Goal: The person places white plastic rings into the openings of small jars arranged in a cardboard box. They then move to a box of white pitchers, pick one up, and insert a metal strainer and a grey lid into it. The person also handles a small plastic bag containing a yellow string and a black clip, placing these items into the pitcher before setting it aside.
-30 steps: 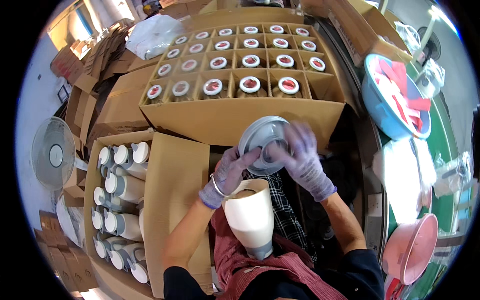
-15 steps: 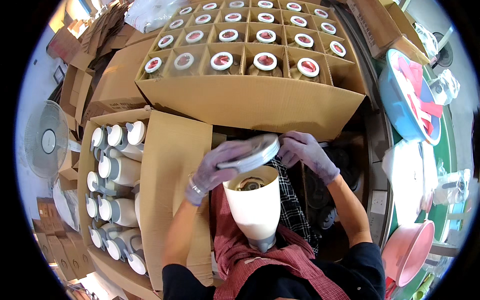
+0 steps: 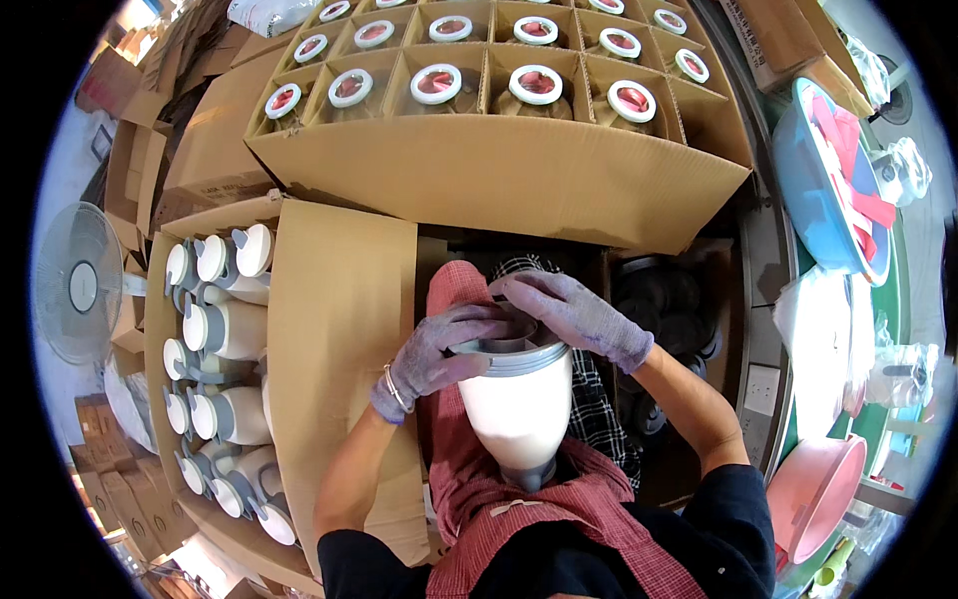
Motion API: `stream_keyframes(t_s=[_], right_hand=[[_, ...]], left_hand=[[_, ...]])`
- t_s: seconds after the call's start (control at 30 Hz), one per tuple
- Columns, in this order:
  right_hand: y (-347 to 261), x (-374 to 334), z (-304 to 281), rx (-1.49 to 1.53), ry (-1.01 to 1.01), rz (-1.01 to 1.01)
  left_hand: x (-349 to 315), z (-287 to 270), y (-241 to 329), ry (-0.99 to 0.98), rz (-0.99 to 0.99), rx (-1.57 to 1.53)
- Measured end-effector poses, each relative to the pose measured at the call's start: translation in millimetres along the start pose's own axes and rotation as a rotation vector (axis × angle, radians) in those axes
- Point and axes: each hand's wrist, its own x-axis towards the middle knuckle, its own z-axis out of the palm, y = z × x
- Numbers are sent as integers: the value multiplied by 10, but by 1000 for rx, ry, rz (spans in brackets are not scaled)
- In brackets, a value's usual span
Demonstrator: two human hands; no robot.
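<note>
A white flask body (image 3: 517, 411) stands on my lap, its narrow grey end (image 3: 527, 475) down against the red checked apron (image 3: 589, 479). A round grey base (image 3: 519, 363) sits over its wide upper end. My left hand (image 3: 444, 347), in a pale purple glove, grips the base's left side, thumb along the rim and fingers over the top. The gloved right hand (image 3: 574, 314) curls over the far right part of the same base. My fingers partly cover its top, and the flask's inside is hidden.
Ahead is a divided carton (image 3: 499, 180) of glass liners (image 3: 436, 84) with white-rimmed round ends. To the left, a carton holds several white-and-grey jugs (image 3: 235, 329); its flap (image 3: 344, 299) reaches toward my left arm. Dark round parts (image 3: 664, 299) fill a box at right. Beyond are blue (image 3: 798, 200) and pink basins (image 3: 813, 499).
The grey base, earlier tilted above the open flask in my left hand, now rests on its upper end. My right hand has moved left and down onto it. The view has shifted slightly.
</note>
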Motion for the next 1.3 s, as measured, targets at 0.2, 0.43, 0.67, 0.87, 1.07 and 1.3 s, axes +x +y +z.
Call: stream_keyframes(t_s=[0.2,0.43,0.67,0.87,1.07,1.3], right_hand=[[-16,13,73,-150,-32,-26],[407,146,-45,-754,-329,-722],[-83,-863,-459,-359,-194,-232],[797,-2001,-320,130,150,1],[1209,-2072,2,550,235,40],[530,-1868,-379,-176,119,-557]], left_hand=[[-24,31,-110,-25,66,-57],[-184,206,153,18,9,102],[-425,1219,-354,643,-272,-252],[-664,1139,238,150,-831,-435],[-903,1191,540,168,-959,-749],[-750,1202,168,18,-367,33]])
